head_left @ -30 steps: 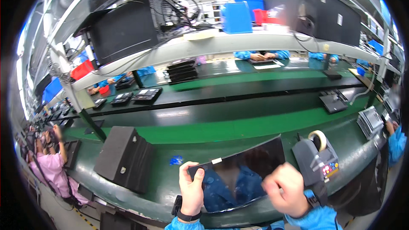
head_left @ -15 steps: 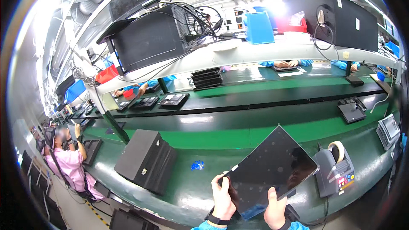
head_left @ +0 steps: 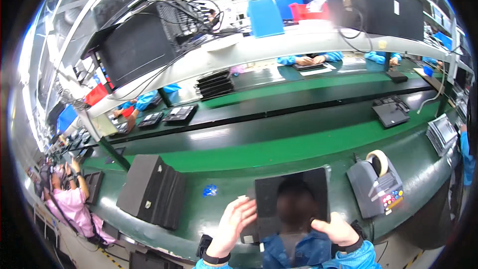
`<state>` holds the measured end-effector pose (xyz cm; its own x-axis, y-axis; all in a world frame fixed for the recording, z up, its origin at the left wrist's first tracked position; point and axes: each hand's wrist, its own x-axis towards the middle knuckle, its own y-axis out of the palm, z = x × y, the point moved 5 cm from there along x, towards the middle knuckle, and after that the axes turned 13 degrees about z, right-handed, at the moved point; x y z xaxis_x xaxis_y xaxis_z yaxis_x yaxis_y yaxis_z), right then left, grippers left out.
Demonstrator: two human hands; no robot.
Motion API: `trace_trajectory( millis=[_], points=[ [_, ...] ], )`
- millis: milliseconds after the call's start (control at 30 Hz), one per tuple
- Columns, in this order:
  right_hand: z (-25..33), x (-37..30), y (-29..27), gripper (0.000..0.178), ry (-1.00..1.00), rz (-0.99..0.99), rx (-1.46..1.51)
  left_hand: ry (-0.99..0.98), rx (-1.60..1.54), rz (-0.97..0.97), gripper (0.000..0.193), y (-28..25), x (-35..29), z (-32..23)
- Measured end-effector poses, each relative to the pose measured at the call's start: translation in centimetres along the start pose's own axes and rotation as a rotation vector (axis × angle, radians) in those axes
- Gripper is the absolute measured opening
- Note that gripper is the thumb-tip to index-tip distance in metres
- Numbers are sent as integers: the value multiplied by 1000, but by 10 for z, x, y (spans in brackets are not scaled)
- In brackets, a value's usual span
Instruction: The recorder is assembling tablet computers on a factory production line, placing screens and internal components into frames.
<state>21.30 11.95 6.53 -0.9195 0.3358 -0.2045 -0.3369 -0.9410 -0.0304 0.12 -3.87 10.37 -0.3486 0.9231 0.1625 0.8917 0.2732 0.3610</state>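
A glossy black screen panel [head_left: 318, 189] stands tilted at the near edge of the green bench, mirroring a person in blue clothing. My right hand [head_left: 340, 229] grips its right side, thumb across the front and the other fingers hidden behind it. Beside the panel's left edge, my left hand [head_left: 237, 221] has its fingers stretched out and apart; whether they touch the edge I cannot tell. A small white piece shows at its fingertips, too small to make out. Part of a dark flat piece [head_left: 250, 224] with a white label pokes out behind the panel's left side.
Black foam blocks [head_left: 152, 189] stand stacked to the left, near a small blue heap [head_left: 210, 190]. A tape dispenser [head_left: 374, 184] sits to the right. Farther right lie grey flat parts [head_left: 442, 134]. A shelf [head_left: 294, 40] spans above. A person in pink [head_left: 74, 206] sits far left.
The panel has turned from a diagonal slant to nearly upright, its surface now facing me more. My left hand has opened off its corner and moved left; the whole view has shifted.
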Motion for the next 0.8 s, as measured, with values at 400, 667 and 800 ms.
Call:
trace_trajectory(
  millis=[400, 667, 800],
  points=[
    [-65, -141, -63, 15, -266, -1391, 105, -238, 288, -375, 31, 21, 10, 15],
    [-86, -150, -98, 25, -169, -1251, 307, -170, 198, -277, 44, 39, 13, 19],
    [-66, -171, -93, 15, -342, -1603, -71, -300, 296, -369, 42, 39, 7, 19]
  ],
)
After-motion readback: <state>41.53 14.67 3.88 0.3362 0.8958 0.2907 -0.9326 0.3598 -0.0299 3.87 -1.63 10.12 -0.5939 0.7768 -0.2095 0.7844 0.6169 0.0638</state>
